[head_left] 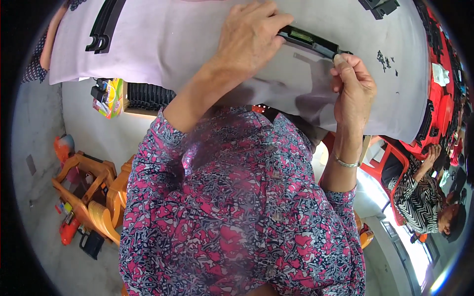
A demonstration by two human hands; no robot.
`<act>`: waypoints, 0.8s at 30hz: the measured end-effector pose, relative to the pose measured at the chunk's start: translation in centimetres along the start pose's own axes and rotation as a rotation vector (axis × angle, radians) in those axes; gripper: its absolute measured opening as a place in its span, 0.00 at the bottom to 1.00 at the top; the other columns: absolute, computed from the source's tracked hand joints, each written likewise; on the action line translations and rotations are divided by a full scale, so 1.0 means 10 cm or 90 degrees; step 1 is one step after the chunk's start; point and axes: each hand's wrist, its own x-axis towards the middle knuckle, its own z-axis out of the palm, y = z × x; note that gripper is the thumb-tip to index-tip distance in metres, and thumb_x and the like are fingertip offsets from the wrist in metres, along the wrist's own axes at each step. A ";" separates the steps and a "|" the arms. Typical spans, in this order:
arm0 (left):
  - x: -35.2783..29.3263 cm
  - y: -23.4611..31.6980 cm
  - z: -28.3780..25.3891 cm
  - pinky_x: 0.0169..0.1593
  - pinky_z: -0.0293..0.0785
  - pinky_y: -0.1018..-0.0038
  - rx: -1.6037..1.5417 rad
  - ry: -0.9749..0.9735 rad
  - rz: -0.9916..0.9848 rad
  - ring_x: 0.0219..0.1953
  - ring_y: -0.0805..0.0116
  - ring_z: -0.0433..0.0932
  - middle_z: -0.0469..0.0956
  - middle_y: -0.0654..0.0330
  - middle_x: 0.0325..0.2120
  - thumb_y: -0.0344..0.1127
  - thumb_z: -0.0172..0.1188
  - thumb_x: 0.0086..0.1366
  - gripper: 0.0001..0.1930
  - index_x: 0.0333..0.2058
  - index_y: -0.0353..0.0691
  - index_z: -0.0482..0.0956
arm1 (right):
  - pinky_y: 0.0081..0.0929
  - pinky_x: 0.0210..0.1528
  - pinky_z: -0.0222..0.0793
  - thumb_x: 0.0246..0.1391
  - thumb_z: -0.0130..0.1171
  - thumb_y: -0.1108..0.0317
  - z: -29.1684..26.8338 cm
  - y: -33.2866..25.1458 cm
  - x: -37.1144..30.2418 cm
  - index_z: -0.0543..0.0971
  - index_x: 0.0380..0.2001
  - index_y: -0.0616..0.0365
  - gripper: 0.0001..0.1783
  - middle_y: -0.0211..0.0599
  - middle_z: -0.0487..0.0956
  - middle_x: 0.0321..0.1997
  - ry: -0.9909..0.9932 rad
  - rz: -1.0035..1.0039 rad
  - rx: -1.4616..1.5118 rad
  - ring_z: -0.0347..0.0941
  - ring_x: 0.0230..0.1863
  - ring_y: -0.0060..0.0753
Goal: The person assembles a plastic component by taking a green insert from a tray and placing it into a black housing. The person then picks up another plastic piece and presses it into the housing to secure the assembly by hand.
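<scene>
Between my two hands is a long, narrow black plastic part (pixel 301 35) with a greenish strip set in its upper face. My left hand (pixel 252 32) closes on its left end, thumb and fingers bent around it. At the other end, my right hand (pixel 351 74) pinches the part between thumb and fingers, beside a greyish section. The part is held over the pale cloth-covered table (pixel 197 29), slanting down to the right. To the right of it lies a scatter of tiny black pieces (pixel 384 60).
Long black strips (pixel 104 29) lie at the table's far left, and black parts (pixel 380 7) at the far right. Below the left edge stands a box of black parts (pixel 148 96). A co-worker (pixel 419 192) sits at right near a red table (pixel 439 113). Wooden chairs (pixel 89 182) stand at left.
</scene>
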 end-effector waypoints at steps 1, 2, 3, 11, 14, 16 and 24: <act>0.02 0.00 -0.01 0.51 0.69 0.57 -0.022 -0.024 -0.010 0.44 0.50 0.76 0.75 0.54 0.37 0.26 0.67 0.52 0.20 0.47 0.37 0.81 | 0.15 0.25 0.57 0.59 0.65 0.70 0.01 0.00 0.02 0.82 0.32 0.58 0.04 0.26 0.78 0.25 0.013 -0.013 -0.005 0.63 0.21 0.14; 0.02 0.01 0.00 0.51 0.69 0.57 -0.043 -0.048 -0.020 0.44 0.50 0.76 0.75 0.54 0.37 0.26 0.67 0.53 0.19 0.46 0.36 0.81 | 0.15 0.24 0.56 0.59 0.65 0.71 0.01 0.01 0.04 0.82 0.32 0.58 0.04 0.26 0.78 0.25 0.025 -0.025 -0.009 0.63 0.20 0.14; 0.00 -0.05 0.06 0.51 0.69 0.57 -0.042 -0.047 -0.022 0.44 0.50 0.76 0.75 0.54 0.37 0.26 0.67 0.53 0.19 0.46 0.36 0.81 | 0.15 0.24 0.56 0.59 0.65 0.71 0.01 0.00 0.06 0.82 0.32 0.58 0.04 0.26 0.78 0.25 0.022 -0.024 -0.010 0.63 0.20 0.14; 0.02 0.03 -0.04 0.50 0.69 0.56 -0.122 -0.019 -0.050 0.42 0.49 0.76 0.76 0.54 0.37 0.26 0.69 0.53 0.19 0.46 0.33 0.81 | 0.14 0.20 0.56 0.59 0.66 0.69 0.10 -0.03 0.14 0.84 0.32 0.59 0.05 0.25 0.78 0.23 0.024 -0.010 -0.048 0.62 0.18 0.11; 0.02 -0.03 0.01 0.49 0.70 0.57 -0.163 0.016 -0.009 0.42 0.50 0.76 0.76 0.54 0.36 0.26 0.69 0.52 0.18 0.44 0.34 0.82 | 0.14 0.19 0.57 0.58 0.67 0.67 0.16 -0.05 0.18 0.85 0.32 0.59 0.07 0.24 0.76 0.21 0.037 0.014 -0.107 0.63 0.17 0.11; 0.02 -0.02 -0.01 0.49 0.70 0.58 -0.169 0.002 -0.019 0.42 0.50 0.77 0.76 0.54 0.36 0.26 0.69 0.52 0.17 0.44 0.35 0.82 | 0.14 0.19 0.58 0.57 0.67 0.66 0.19 -0.05 0.19 0.85 0.31 0.59 0.07 0.23 0.76 0.20 0.038 0.014 -0.127 0.64 0.17 0.11; -0.04 -0.19 0.21 0.49 0.70 0.58 -0.161 0.053 0.037 0.42 0.54 0.78 0.78 0.57 0.34 0.26 0.70 0.50 0.11 0.35 0.37 0.84 | 0.17 0.23 0.63 0.54 0.67 0.65 0.27 -0.07 0.27 0.86 0.28 0.61 0.09 0.22 0.76 0.18 0.051 -0.021 -0.291 0.66 0.20 0.11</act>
